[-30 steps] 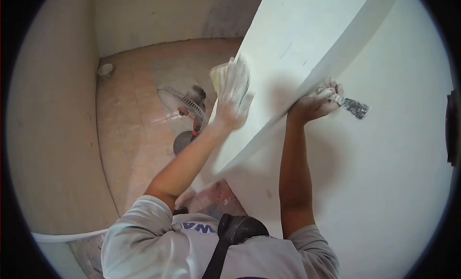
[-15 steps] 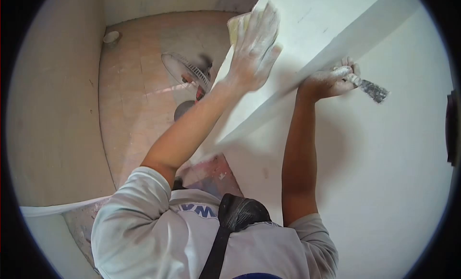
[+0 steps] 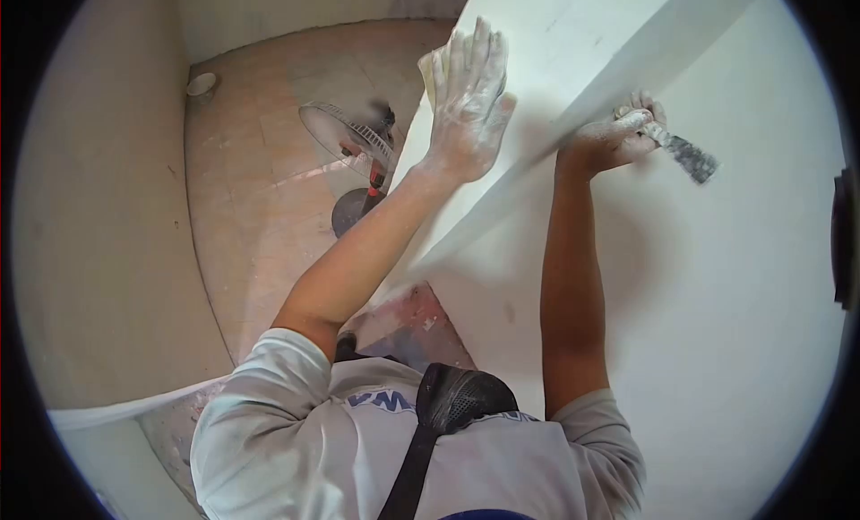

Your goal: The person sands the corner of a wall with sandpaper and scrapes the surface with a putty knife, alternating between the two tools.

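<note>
My left hand [image 3: 468, 108], coated in white dust, lies flat with its fingers stretched out over a yellowish pad that looks like sandpaper [image 3: 426, 77]. It presses the pad to the white wall [image 3: 555, 36] near that wall's left edge. Most of the pad is hidden under the palm and fingers. To the right, past a grey inner corner band, my right hand [image 3: 618, 137] is close to the adjoining white surface. Its dusty fingers are closed around the handle of a putty knife [image 3: 692, 158], whose stained blade points right and down.
A floor fan [image 3: 348, 142] with a round grille stands on the dusty tiled floor [image 3: 246, 189] at left. Farther off, a white bucket [image 3: 202, 84] sits by the beige wall [image 3: 98, 206]. A reddish patch [image 3: 421, 327] shows below the wall.
My left hand has shifted slightly down and left in view with the pad. The right hand and putty knife have moved a little up. The view itself has turned slightly.
</note>
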`<act>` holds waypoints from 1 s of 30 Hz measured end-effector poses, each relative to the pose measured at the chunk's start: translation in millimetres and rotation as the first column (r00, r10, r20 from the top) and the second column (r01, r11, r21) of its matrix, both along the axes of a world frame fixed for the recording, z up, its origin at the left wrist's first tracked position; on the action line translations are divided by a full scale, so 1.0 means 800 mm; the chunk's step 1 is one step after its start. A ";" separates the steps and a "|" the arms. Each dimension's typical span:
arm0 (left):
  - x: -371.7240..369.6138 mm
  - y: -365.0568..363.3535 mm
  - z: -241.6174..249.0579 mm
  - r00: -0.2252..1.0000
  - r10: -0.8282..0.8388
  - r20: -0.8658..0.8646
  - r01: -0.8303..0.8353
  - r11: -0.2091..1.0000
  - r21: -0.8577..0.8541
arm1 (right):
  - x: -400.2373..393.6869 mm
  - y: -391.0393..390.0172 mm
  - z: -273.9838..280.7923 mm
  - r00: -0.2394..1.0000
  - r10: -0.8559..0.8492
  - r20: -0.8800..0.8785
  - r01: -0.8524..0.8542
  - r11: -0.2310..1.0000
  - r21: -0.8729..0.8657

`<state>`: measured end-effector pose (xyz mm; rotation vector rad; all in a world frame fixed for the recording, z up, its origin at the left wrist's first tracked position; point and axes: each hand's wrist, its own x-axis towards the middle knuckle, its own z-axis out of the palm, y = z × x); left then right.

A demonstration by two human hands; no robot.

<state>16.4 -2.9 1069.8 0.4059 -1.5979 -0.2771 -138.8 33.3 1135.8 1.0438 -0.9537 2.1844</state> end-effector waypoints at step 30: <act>0.170 0.086 -0.318 0.450 -0.720 -0.528 0.618 -0.176 0.766 | 0.105 0.170 -0.244 0.918 0.177 0.356 -0.333 0.830 0.447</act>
